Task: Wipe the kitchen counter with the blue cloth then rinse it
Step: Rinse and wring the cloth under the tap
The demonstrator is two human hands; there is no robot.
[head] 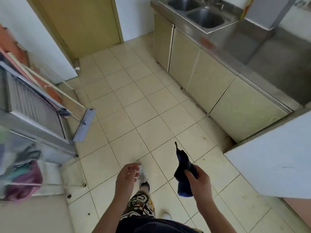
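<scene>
The blue cloth (pixel 183 172) hangs bunched in my right hand (pixel 199 180), fingers curled round its middle — held over the tiled floor (pixel 134 101), well apart from the counter (pixel 277 64). My left hand (pixel 127 177) holds nothing, fingers loose. The double sink (pixel 198 12) sits far off — beyond the cabinet doors (pixel 202 71).

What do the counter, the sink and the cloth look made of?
Counter: looks like dull grey brushed metal, though blur leaves it open. Sink: likely stainless steel, two shiny grey basins with soft reflections. Blue cloth: soft fabric, matte, hanging limp and creased from the right hand.
</scene>
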